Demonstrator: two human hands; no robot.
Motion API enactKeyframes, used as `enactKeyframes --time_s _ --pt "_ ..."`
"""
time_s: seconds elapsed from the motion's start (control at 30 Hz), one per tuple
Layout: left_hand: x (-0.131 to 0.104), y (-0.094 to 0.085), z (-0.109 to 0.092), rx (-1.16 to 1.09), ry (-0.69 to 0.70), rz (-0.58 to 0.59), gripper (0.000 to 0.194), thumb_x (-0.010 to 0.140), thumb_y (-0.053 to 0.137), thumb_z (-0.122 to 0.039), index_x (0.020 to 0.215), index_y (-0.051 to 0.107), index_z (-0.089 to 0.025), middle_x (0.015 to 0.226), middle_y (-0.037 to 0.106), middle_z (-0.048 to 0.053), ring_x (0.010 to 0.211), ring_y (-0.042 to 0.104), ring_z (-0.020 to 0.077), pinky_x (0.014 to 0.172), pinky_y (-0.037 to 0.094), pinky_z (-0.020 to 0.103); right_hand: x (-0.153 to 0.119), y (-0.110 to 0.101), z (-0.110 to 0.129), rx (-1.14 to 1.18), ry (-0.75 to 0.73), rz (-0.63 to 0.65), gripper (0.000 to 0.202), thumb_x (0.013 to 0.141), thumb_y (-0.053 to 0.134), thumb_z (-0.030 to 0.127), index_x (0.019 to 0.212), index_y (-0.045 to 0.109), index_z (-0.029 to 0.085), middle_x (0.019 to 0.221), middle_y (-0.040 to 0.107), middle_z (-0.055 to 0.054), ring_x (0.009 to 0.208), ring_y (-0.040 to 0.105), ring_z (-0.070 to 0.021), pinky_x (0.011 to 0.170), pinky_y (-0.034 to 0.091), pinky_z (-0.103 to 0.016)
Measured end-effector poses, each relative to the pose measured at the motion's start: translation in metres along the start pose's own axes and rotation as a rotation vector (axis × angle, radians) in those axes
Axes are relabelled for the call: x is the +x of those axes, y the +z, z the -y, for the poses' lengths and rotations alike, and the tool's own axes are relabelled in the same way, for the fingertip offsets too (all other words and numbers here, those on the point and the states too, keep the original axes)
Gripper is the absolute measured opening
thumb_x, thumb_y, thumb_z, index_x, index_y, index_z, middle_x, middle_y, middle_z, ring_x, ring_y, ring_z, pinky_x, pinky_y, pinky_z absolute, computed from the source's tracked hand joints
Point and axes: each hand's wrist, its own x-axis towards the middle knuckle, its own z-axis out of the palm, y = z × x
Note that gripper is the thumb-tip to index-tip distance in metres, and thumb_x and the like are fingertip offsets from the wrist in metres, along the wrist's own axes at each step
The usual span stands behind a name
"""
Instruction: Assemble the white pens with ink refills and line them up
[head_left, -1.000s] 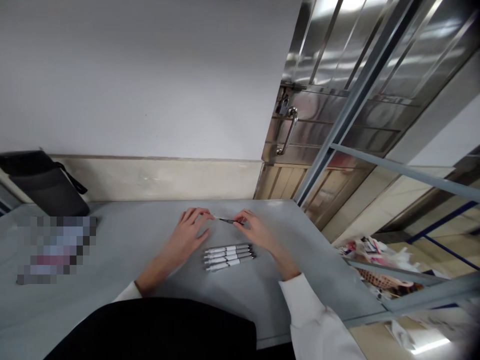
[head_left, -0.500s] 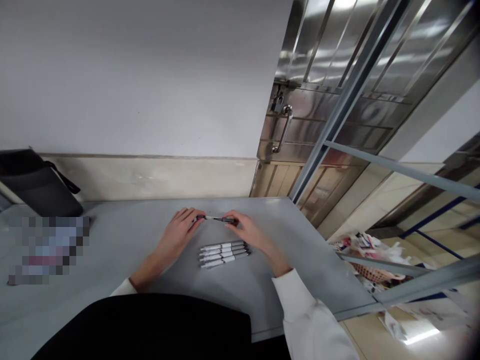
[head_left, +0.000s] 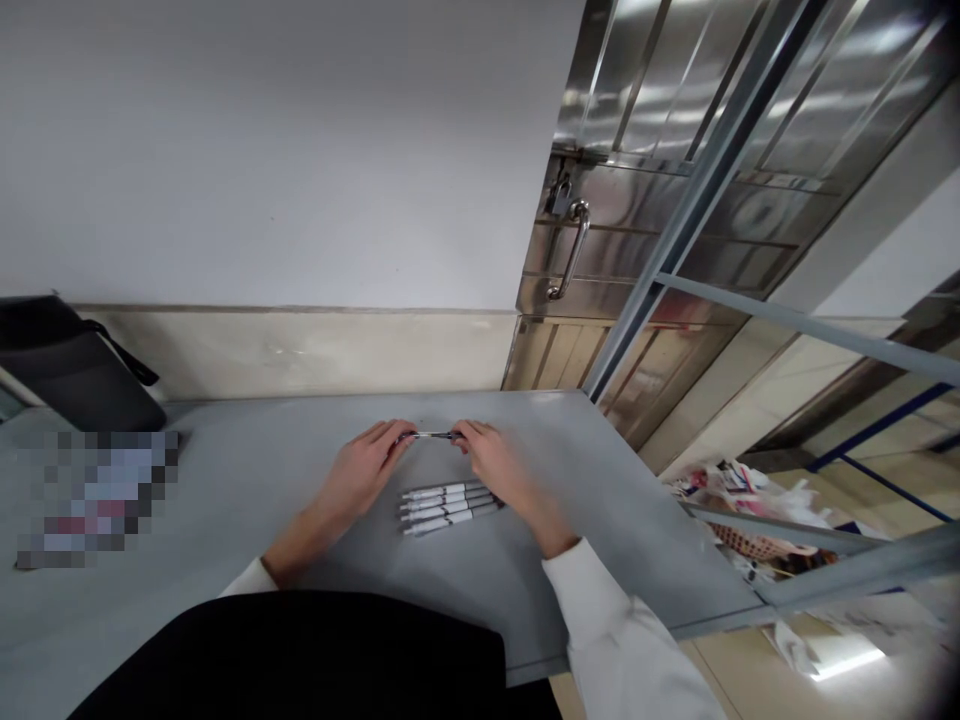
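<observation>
A dark pen [head_left: 433, 435] is stretched level between my two hands above the far part of the grey table. My left hand [head_left: 369, 455] pinches its left end. At the right end, the fingers of my right hand [head_left: 489, 458] are closed round it. Only the middle of the pen shows, pale and thin; both ends are hidden by fingers. Just nearer to me, several white pens [head_left: 444, 508] lie side by side on the table, their dark tips to the right and partly behind my right wrist.
The grey table [head_left: 247, 470] runs up to the wall. A black case [head_left: 97, 370] with a strap stands at the far left, beside a blurred-out flat item [head_left: 105, 495]. A metal frame post [head_left: 637, 310] rises at the right corner, with bagged clutter [head_left: 757, 500] beyond.
My right hand has shifted slightly left and turned over the pen's right end, covering more of it. My left hand has edged right. The white pens lie as before.
</observation>
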Motion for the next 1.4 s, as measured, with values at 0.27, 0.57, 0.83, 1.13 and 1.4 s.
enactKeyframes --time_s 0.27,0.57,0.83,1.13,1.4 --pt "-0.001 -0.001 -0.004 0.072 -0.027 -0.018 0.034 0.112 0.036 -0.038 0.110 0.066 -0.023 0.097 0.073 0.005 0.093 0.068 0.0247 0.083 0.049 0.036 -0.001 0.000 0.007 -0.108 0.004 -0.009 0.043 0.085 0.047 -0.015 0.107 0.062 0.019 0.101 0.076 -0.005 0.102 0.070 -0.0213 0.096 0.045 -0.033" --pt "-0.002 0.009 -0.006 -0.240 -0.310 0.009 0.045 0.107 0.038 -0.050 0.083 0.062 -0.022 0.062 0.053 -0.003 0.060 0.052 0.0183 0.062 0.036 0.030 0.000 0.001 0.010 -0.263 -0.021 -0.030 0.040 0.088 0.044 -0.014 0.100 0.062 0.019 0.102 0.075 -0.006 0.102 0.069 -0.0231 0.093 0.046 -0.036" --pt "0.000 0.015 0.005 -0.402 -0.404 0.072 0.050 0.097 0.044 -0.062 0.078 0.063 -0.020 0.060 0.051 -0.002 0.057 0.047 0.0175 0.056 0.032 0.028 0.000 0.002 0.010 -0.355 -0.074 -0.061 0.037 0.091 0.046 -0.012 0.100 0.064 0.020 0.100 0.074 -0.008 0.100 0.068 -0.0255 0.093 0.049 -0.039" --pt "0.001 0.020 0.010 -0.538 -0.543 0.089 0.053 0.084 0.054 -0.070 0.076 0.065 -0.018 0.063 0.051 -0.001 0.059 0.046 0.0169 0.055 0.033 0.026 -0.001 0.004 0.010 -0.383 -0.100 -0.079 0.037 0.093 0.047 -0.008 0.104 0.066 0.021 0.102 0.074 -0.007 0.102 0.068 -0.0252 0.095 0.052 -0.040" --pt "0.005 0.016 0.009 -0.668 -0.668 0.110 0.056 0.081 0.058 -0.073 0.072 0.063 -0.018 0.055 0.043 -0.004 0.049 0.037 0.0130 0.050 0.029 0.025 0.001 0.000 0.016 -0.438 -0.106 -0.083 0.028 0.097 0.050 -0.004 0.105 0.065 0.019 0.104 0.073 -0.008 0.104 0.067 -0.0268 0.094 0.050 -0.040"
